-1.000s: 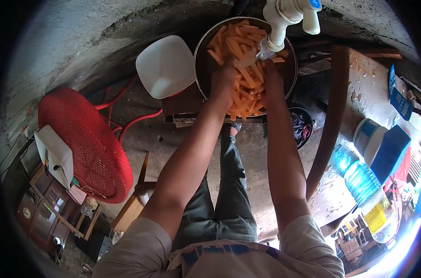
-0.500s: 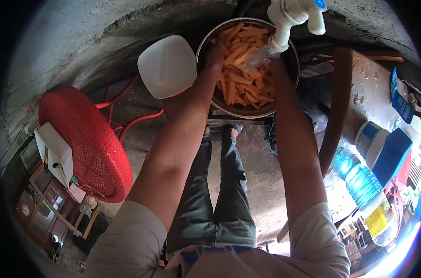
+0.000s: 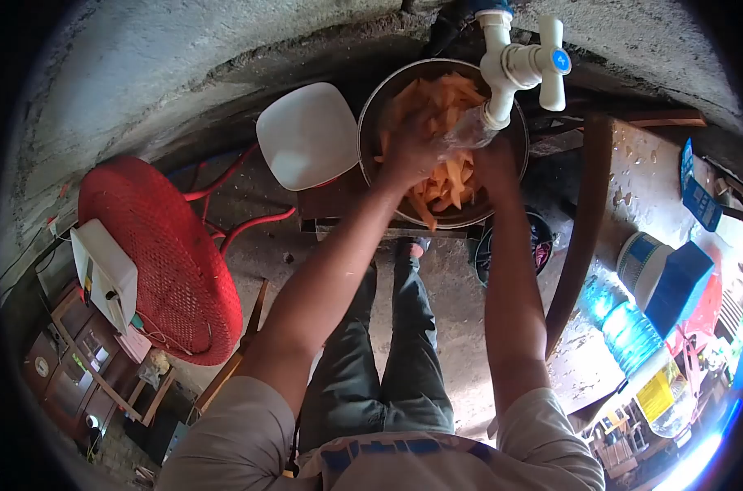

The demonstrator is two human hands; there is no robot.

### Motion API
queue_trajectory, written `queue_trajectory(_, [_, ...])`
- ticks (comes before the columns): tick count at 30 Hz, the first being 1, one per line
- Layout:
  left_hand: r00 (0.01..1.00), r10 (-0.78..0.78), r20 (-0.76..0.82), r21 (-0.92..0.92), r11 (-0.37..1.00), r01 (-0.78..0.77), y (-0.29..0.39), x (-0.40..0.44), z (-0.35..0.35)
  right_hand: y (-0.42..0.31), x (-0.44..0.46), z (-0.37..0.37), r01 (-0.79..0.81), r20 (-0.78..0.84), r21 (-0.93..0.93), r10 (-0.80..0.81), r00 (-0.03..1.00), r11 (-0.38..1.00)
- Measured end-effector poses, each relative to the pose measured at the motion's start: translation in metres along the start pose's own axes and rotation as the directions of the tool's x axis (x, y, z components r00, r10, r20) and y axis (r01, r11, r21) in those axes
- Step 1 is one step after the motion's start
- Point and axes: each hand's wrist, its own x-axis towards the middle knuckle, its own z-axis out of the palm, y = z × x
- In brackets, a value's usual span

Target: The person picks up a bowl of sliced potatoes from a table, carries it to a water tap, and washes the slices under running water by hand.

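Orange vegetable sticks (image 3: 449, 188), cut like thick fries, fill much of a round metal basin (image 3: 365, 164). A white tap (image 3: 502, 78) hangs over the basin, and water pours from its spout onto the sticks. My left hand (image 3: 410, 155) is in the basin, over the left and middle of the pile, touching the sticks. At the right inner side of the basin, my right hand (image 3: 494, 164) reaches in among them. Shadow, water and sticks hide the fingers of both hands.
A white square container (image 3: 307, 135) stands left of the basin. Further left is a red woven chair (image 3: 163, 262) with a white box (image 3: 105, 274) on it. On the right, a wet wooden table (image 3: 600, 204) bears a large water bottle (image 3: 629, 331). A dark bucket (image 3: 543, 245) sits below.
My left hand has moved from the basin's left edge toward its middle, shifting the sticks. My right hand stays at the right side. The whole view has tilted up, showing more of the tap.
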Motion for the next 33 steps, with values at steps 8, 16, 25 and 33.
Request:
queue_trajectory(8, [0.934, -0.347, 0.082, 0.432, 0.857, 0.28, -0.045, 0.045, -0.015, 0.071, 0.089, 0.032, 0.162, -0.069, -0.263, -0.186, 0.98, 0.951])
queue_trajectory(16, [1.0, 0.022, -0.005, 0.622, 0.783, -0.014, -0.09, 0.007, 0.066, 0.048, 0.089, 0.034, -0.137, 0.171, 0.371, 0.077, 0.982, 0.919])
queue_trajectory(25, [0.92, -0.227, 0.318, -0.091, 0.959, 0.268, 0.014, 0.009, -0.028, 0.026, -0.016, 0.001, 0.243, 0.074, -0.005, -0.242, 0.967, 0.97])
queue_trajectory(33, [0.561, -0.785, 0.263, -0.183, 0.53, 0.828, -0.028, 0.024, -0.025, 0.083, 0.032, 0.022, -0.443, 0.176, 0.112, 0.421, 0.89, 0.889])
